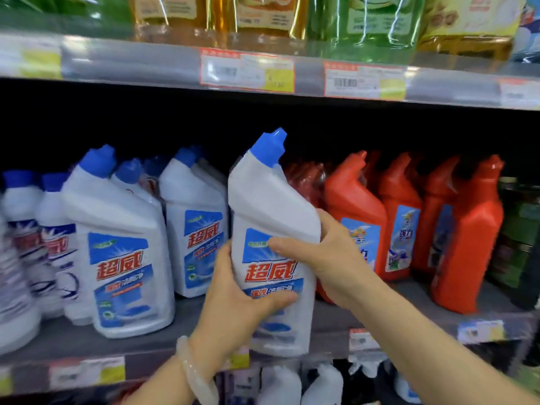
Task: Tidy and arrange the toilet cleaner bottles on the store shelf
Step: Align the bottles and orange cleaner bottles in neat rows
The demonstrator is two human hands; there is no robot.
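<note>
The left hand (236, 296) and right hand (330, 255) each have a tight grip round the white bottle (271, 217), tilted just left of the red bottles (353, 206). Stand it straight there (label out), gently, without bumping them.

Left hand (233, 296), right hand (330, 252) grip white bottle (271, 200); red bottles (353, 206) beside.

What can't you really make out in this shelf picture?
Head view:
- Price tags: print blurred.
- Rear white bottles: hidden by the front row; count unclear.
- Held bottle label: partly covered by left hand and right hand.
- Top-shelf pouches: cut off by the upper edge.
</note>
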